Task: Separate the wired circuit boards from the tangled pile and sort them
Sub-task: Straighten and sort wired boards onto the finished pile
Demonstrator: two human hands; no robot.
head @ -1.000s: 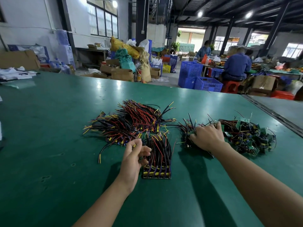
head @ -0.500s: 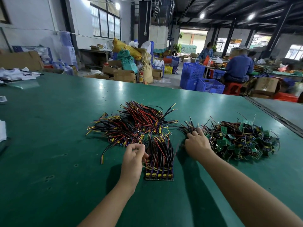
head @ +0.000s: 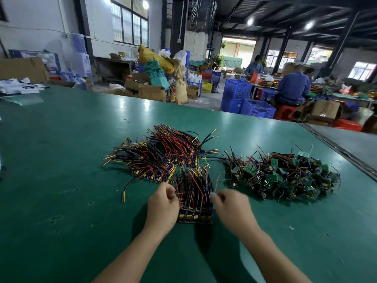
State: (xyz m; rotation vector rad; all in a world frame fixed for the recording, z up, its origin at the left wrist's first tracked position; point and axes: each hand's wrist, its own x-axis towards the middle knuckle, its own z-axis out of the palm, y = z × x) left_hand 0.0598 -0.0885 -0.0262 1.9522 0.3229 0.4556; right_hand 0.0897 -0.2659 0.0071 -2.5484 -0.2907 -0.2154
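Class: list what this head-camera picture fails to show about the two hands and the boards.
Head view only:
Right hand: motion-blurred, grip unreadable.
Left hand: fingertips hidden by its own knuckles; pinch unclear.
Sorted row: left edge partly behind left hand.
Tangled pile: boards overlap, too small to count.

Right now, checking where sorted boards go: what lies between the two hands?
In the head view, the aligned row of wired boards lies between them.

A big green bench [head: 61, 139]. White walls [head: 30, 27], tall windows [head: 130, 25], bright lamps [head: 250, 21] on a dark roof [head: 285, 9], blue crates [head: 236, 94], brown boxes [head: 152, 91].
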